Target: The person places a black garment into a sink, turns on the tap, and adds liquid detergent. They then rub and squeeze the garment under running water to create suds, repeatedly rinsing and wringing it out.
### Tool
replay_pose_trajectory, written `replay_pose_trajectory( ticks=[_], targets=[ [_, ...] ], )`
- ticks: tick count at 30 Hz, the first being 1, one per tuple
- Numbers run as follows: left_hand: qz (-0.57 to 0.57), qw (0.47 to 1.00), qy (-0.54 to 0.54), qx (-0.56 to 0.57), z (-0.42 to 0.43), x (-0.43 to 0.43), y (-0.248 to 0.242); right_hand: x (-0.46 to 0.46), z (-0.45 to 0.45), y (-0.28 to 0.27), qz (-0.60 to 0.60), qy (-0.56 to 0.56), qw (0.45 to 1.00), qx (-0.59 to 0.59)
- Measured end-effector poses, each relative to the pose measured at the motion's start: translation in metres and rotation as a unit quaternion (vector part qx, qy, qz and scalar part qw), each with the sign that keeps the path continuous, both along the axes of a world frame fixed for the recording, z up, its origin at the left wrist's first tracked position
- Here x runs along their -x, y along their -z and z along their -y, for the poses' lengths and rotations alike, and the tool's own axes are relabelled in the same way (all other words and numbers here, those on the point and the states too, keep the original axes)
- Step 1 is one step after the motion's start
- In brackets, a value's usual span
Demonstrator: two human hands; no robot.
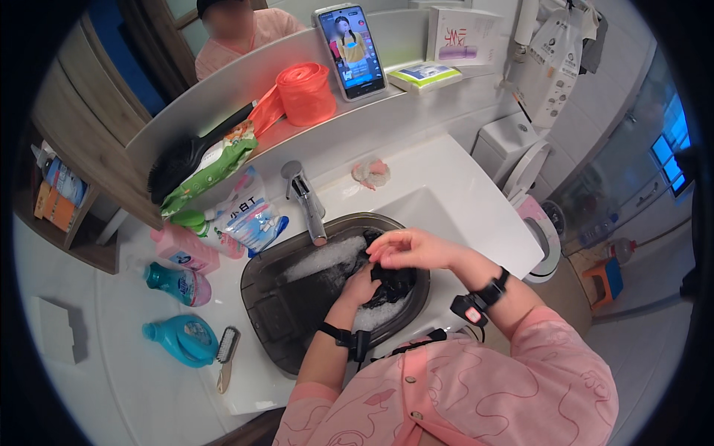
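Note:
A dark plastic basin sits across the sink, holding sudsy water and wet black fabric. My left hand reaches down into the basin at the fabric's left edge; its fingertips are hidden by the fabric and water, so its hold cannot be told. Above the fabric is my right hand, its fingers curled loosely; whether fabric is pinched beneath them cannot be told. The chrome faucet extends over the basin's back rim.
A scrub brush, a blue detergent bottle, a teal bottle and a detergent pouch lie left of the basin. A phone leans on the mirror shelf beside a red plastic roll. The toilet stands at right.

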State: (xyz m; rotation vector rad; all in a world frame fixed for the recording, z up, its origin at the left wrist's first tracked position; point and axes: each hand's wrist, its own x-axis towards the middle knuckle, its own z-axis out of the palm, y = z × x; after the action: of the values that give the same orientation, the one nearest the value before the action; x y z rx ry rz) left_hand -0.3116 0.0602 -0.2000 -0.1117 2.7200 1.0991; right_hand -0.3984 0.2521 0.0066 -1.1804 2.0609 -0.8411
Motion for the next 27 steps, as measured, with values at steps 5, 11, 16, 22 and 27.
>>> replay_pose_trajectory(
  ticks=[5,11,16,22,27],
  targets=[
    [0.004,1.0,-0.006,0.01,0.001,0.0,-0.006,0.005,0.012,-0.011,-0.382,0.072,0.918,-0.074],
    [0.023,1.0,-0.011,0.016,0.0,-0.002,-0.008,0.115,0.011,-0.112,-0.653,0.116,0.721,0.199],
    [0.013,1.0,-0.009,0.0,0.001,-0.004,-0.009,0.166,0.031,-0.16,-0.695,0.091,0.701,0.131],
    [0.011,1.0,-0.022,-0.013,0.001,-0.005,-0.011,0.217,0.06,-0.21,-0.721,0.204,0.658,0.071],
    [0.007,1.0,-0.025,-0.018,0.001,-0.006,-0.013,0.22,0.052,-0.248,-0.744,0.408,0.494,0.191]
  ],
)
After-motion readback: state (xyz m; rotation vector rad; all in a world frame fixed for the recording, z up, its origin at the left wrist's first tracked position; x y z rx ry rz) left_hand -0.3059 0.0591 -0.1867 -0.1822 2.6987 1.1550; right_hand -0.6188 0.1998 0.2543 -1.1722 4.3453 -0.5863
